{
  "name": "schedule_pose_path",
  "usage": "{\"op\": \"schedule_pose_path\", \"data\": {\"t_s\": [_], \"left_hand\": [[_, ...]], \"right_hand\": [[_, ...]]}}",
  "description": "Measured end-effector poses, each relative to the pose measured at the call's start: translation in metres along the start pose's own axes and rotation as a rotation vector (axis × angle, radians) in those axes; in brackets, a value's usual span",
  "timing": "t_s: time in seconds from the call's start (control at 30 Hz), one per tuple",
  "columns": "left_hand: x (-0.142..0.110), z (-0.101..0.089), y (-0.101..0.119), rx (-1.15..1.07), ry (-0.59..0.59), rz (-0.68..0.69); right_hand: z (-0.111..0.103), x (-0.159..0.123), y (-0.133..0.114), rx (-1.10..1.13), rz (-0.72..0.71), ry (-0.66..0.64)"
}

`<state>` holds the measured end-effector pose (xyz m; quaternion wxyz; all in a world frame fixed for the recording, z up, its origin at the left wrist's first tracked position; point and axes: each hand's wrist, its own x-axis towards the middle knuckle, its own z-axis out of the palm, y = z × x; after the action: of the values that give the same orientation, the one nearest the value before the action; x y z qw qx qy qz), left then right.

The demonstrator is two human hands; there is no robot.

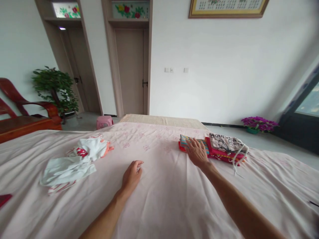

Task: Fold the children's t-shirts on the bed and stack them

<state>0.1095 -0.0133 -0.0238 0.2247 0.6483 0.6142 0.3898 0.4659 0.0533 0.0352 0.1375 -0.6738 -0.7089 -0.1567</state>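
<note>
My right hand [197,151] lies flat, fingers stretched out, on a small folded blue-and-yellow patterned cloth [184,138]. Something red shows under that cloth's left edge. Directly to its right is a stack of folded clothes, with a printed light garment [224,143] with white drawstrings on top and red folded clothing [224,155] beneath. My left hand [132,176] rests over the pale pink sheet [159,192], its fingers loosely curled and somewhat apart, with nothing seen in it. Farther left, white crumpled clothes [72,162] with red and orange parts lie in a loose heap.
The sheet covers a wide surface with wrinkles and folds. A dark red item [5,199] sits at the left edge. Beyond stand a pink stool [104,121], a wooden armchair [30,113], a potted plant [54,86] and purple flowers [259,123].
</note>
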Motion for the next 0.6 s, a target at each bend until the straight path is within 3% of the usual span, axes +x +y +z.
{"op": "schedule_pose_path", "data": {"t_s": [0.13,0.27,0.4,0.5,0.6], "left_hand": [[0.003,0.004,-0.007,-0.12,0.075,-0.021],[0.014,-0.015,-0.018,-0.029,0.235,0.002],[0.031,-0.068,-0.03,0.35,0.443,0.043],[0.042,-0.114,-0.05,0.612,0.559,-0.039],[0.05,-0.152,-0.08,0.809,0.536,-0.161]], "right_hand": [[0.003,-0.04,-0.041,0.109,-0.171,-0.06],[0.02,-0.071,-0.066,0.183,-0.161,-0.225],[0.028,-0.08,-0.072,0.187,-0.126,-0.266],[0.028,-0.079,-0.073,0.189,-0.116,-0.241],[0.026,-0.078,-0.074,0.2,-0.102,-0.228]]}}
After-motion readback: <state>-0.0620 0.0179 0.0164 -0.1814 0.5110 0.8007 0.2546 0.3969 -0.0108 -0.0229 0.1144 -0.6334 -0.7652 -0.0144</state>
